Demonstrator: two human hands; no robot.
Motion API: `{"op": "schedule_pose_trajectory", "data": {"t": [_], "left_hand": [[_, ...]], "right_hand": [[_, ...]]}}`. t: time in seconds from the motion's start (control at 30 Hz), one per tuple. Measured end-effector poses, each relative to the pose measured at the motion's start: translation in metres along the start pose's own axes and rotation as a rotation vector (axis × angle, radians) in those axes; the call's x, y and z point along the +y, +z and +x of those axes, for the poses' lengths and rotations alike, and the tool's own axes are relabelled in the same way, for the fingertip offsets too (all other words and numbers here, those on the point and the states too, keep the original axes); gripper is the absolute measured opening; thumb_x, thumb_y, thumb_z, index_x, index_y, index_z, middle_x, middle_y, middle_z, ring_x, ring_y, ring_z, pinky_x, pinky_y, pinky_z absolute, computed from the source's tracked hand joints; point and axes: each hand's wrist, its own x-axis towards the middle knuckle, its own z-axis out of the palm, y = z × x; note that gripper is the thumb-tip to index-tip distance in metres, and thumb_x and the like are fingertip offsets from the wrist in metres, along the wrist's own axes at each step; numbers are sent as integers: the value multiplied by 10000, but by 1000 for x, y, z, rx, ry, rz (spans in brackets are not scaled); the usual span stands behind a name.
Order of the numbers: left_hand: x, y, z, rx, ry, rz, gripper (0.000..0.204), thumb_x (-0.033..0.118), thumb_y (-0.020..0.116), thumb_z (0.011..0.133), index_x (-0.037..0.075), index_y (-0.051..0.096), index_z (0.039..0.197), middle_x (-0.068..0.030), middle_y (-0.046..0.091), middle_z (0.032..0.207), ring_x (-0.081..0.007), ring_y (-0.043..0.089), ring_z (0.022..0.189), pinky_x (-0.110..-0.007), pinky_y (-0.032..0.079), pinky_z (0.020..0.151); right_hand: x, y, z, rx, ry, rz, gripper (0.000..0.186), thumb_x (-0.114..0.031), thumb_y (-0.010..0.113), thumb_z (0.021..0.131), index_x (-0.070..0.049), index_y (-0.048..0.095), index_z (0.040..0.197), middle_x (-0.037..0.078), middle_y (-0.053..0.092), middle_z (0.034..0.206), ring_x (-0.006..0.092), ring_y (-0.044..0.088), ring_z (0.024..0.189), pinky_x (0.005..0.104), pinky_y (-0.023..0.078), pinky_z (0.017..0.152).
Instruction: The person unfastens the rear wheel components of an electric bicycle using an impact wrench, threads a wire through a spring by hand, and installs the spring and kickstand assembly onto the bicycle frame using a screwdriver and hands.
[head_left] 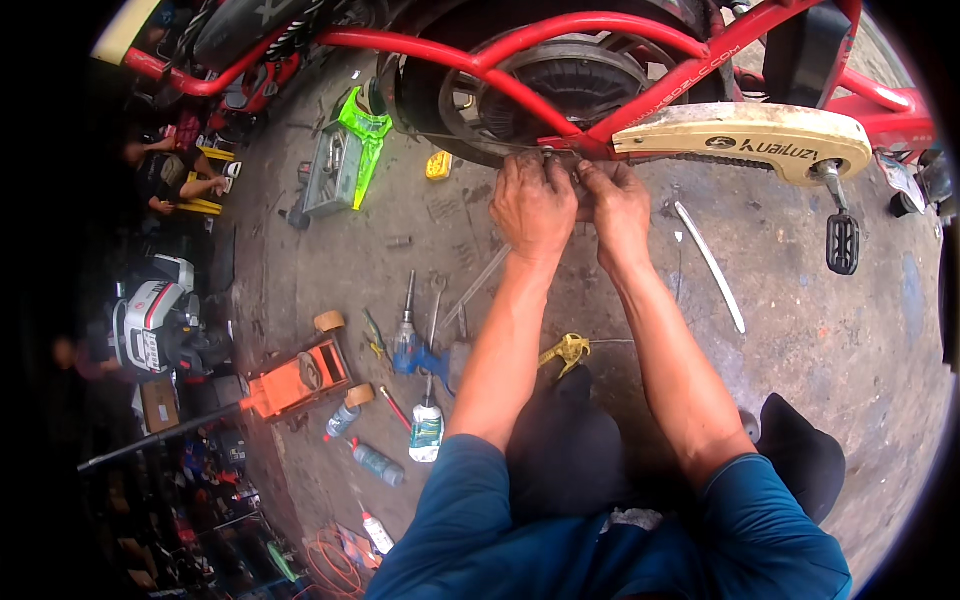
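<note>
Both my arms reach forward to a red bike frame (590,140), where two tubes meet low beside the black wheel (570,85). My left hand (535,208) has its fingers curled in against the joint, next to a small bolt end. Close beside it, my right hand (617,205) pinches with thumb and fingers at the same spot. Whatever small part they grip is hidden by the fingers. To the right of my hands runs a cream chain cover (745,138), with a black pedal (843,243) hanging from its crank.
Left on the concrete floor are a grey tool tray (332,170), a bright green plastic panel (366,140), a yellow tape measure (438,166), a blue power drill (408,345), an orange floor jack (300,380) and several bottles. A white strip (712,265) lies right. Another person (170,180) sits far left.
</note>
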Motion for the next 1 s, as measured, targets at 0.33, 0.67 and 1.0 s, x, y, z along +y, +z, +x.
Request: {"op": "schedule_pose_trajectory", "data": {"t": [0.33,0.67,1.0], "left_hand": [[0,-2,-2,27,-14,-68,141,153,604,796,13,608,803,-142,603,782,-353,593,731,-437,466,635],[-3,-2,-2,5,6,-46,145,157,606,783,14,598,808,-144,598,789,-353,591,730,-439,469,633],[-16,1,0,-3,149,-34,120,146,626,765,30,609,787,-131,609,784,-336,595,717,-424,465,622]], "right_hand": [[-2,1,-3,-1,11,-11,153,-132,628,837,13,578,830,58,586,648,103,513,483,235,402,435],[-1,2,-6,-1,1,-52,152,-141,625,848,4,583,842,59,600,689,100,549,530,232,428,426],[-3,-1,-4,-44,24,-17,146,-141,615,857,1,580,873,60,610,724,97,558,556,226,449,456]]}}
